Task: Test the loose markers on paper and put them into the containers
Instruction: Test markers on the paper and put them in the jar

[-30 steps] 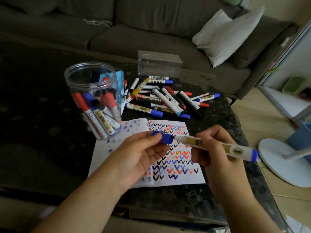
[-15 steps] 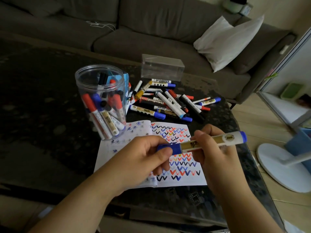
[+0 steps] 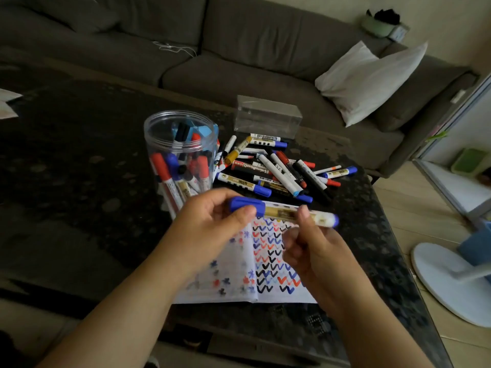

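Observation:
A blue-capped marker (image 3: 281, 212) with a gold and white barrel lies level between both hands, above the paper (image 3: 268, 264). My left hand (image 3: 210, 224) pinches its blue cap. My right hand (image 3: 310, 248) holds the barrel with thumb and fingertips; the other fingers are curled. The paper is covered with rows of blue, red and black check marks and blots. Behind it lies a pile of loose markers (image 3: 276, 168). A round clear jar (image 3: 180, 155) stands at the left with several markers upright inside.
A clear rectangular box (image 3: 268, 116) sits behind the pile, near the dark table's (image 3: 79, 168) far edge. A grey sofa with a white cushion (image 3: 369, 81) lies beyond. A white fan base (image 3: 446, 282) stands on the floor at the right.
The cap was pushed onto the marker. Both hands lifted the marker toward the jar and levelled it. My right hand loosened from a full grip to a fingertip hold.

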